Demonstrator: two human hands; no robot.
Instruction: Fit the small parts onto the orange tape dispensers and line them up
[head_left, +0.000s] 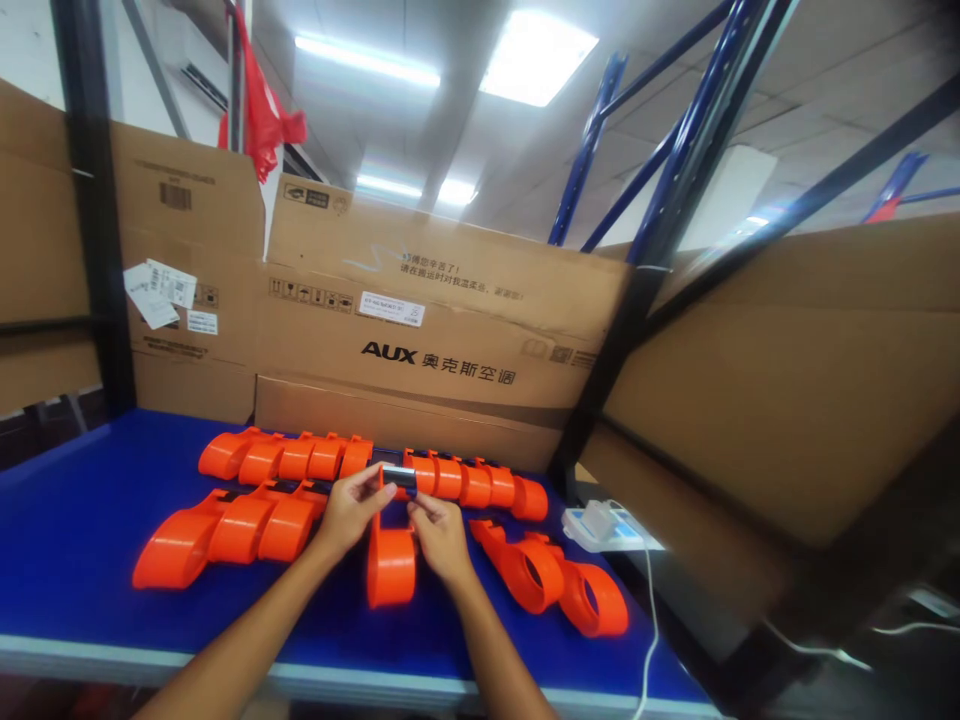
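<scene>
Between my two hands is an orange looped plastic piece [392, 572] with a black part [402, 479] across its top; its loop hangs down toward me. My left hand [349, 508] is closed on the upper left side, thumb and fingers pinching it. My right hand [442, 538] pinches the black part's lower right corner. Similar orange pieces [296, 456] lie in a row at the back left, and others [474, 485] at the back right. Nearer to me are several on the left [241, 526] and a few tilted ones [592, 597] on the right.
The blue tabletop [67, 560] has a pale front edge. A cardboard wall [450, 330] stands behind it, with dark rack posts [611, 390] at the sides. A white power strip [611, 528] with a plug sits at the right, its cable [651, 620] running down over the edge.
</scene>
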